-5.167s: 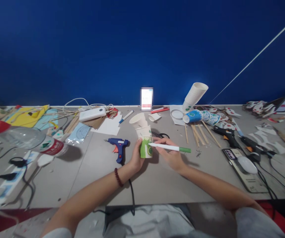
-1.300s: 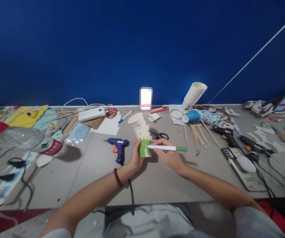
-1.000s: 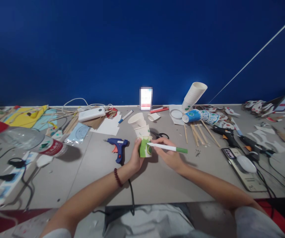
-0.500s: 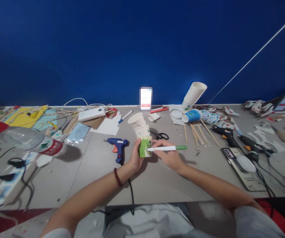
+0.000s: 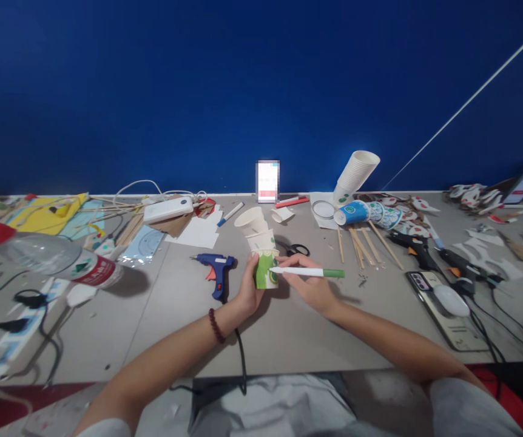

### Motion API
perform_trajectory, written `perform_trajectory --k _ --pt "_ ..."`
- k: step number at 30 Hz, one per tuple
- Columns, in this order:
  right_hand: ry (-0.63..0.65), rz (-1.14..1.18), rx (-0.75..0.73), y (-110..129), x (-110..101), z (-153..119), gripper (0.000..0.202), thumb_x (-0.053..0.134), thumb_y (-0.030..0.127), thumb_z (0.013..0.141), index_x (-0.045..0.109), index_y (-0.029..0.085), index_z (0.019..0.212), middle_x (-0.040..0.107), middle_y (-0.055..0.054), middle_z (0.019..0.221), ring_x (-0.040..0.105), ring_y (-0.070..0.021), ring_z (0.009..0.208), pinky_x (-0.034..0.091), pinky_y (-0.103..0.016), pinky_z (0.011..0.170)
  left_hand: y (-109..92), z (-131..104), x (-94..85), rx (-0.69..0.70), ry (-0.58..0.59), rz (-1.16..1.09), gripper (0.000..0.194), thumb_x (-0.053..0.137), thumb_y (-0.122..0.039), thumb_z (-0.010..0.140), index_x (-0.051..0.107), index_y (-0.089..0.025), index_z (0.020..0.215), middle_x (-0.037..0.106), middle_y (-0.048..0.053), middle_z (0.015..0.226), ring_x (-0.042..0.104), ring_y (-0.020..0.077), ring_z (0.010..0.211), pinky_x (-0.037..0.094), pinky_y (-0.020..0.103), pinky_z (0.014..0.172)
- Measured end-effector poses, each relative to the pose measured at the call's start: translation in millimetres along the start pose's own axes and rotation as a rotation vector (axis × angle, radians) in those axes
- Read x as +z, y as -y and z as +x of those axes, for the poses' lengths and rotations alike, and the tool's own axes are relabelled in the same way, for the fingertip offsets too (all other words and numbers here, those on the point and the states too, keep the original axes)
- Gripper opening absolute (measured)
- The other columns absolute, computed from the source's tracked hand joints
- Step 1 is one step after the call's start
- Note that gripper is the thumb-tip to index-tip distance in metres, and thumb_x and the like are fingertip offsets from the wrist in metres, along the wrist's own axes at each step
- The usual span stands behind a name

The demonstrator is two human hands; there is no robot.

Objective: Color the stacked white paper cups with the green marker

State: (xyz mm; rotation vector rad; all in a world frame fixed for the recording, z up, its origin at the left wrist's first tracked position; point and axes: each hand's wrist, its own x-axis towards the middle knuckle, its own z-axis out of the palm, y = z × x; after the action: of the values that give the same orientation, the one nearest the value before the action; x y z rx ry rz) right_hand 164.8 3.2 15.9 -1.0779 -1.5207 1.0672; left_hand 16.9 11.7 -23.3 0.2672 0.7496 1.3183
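Marker tip shifted slightly up the green-patterned cup (image 5: 262, 277) since half a second ago. The cup stands nearly upright before the person, clasped by the left hand (image 5: 247, 291), whose far fingers it conceals; whether its base touches the tabletop (image 5: 184, 331) is unclear. The right hand (image 5: 310, 289) pinches the green-ended marker (image 5: 309, 272); tip contact cannot be confirmed. Two white cups (image 5: 261, 241) adjoin behind, their join obscured. Scissors (image 5: 303, 250) beyond are partly hidden; the upright screen (image 5: 267, 180) is pixelated.
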Motion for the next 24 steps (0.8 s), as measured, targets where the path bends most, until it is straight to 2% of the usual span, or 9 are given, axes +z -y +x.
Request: perform_trajectory --k 4,10,18,24 --pt "0.028 0.002 -0.007 1.6 0.2 -0.3 0.003 0.066 0.021 0.077 0.068 0.024 0.076 0.078 -0.007 0.087 0.07 -0.0293 0.109 0.052 -0.047 0.096 0.7 1.0 -1.8 -0.007 -0.005 0.004 0.035 0.073 -0.043 0.077 0.067 -0.019 0.101 0.072 0.005 0.099 0.067 0.0231 0.096 0.049 0.032 0.084" --pt "0.045 0.0 -0.011 1.5 -0.6 0.2 0.005 0.065 0.02 0.077 0.068 0.024 0.075 0.078 -0.006 0.087 0.07 -0.0295 0.11 0.051 -0.048 0.098 1.3 1.1 -1.2 -0.003 -0.016 0.011 0.035 0.073 -0.045 0.076 0.067 -0.019 0.099 0.072 0.005 0.098 0.066 0.0228 0.094 0.049 0.031 0.083" --pt "-0.002 -0.009 0.008 0.6 -0.3 0.5 0.003 0.067 0.025 0.08 0.067 0.023 0.083 0.078 -0.008 0.099 0.072 -0.027 0.103 0.054 -0.044 0.092 -0.8 -2.0 1.5 -0.008 -0.009 0.036 0.036 0.074 -0.046 0.075 0.067 -0.019 0.098 0.072 0.005 0.096 0.066 0.0204 0.088 0.049 0.03 0.079" --pt "0.002 0.005 0.012 1.9 0.3 0.6 0.003 0.068 0.025 0.079 0.067 0.023 0.081 0.078 -0.009 0.097 0.072 -0.0275 0.104 0.054 -0.043 0.092 -0.2 -1.1 1.3 0.0 -0.02 0.021 0.035 0.073 -0.044 0.076 0.067 -0.02 0.1 0.072 0.004 0.098 0.066 0.0197 0.087 0.049 0.03 0.08"
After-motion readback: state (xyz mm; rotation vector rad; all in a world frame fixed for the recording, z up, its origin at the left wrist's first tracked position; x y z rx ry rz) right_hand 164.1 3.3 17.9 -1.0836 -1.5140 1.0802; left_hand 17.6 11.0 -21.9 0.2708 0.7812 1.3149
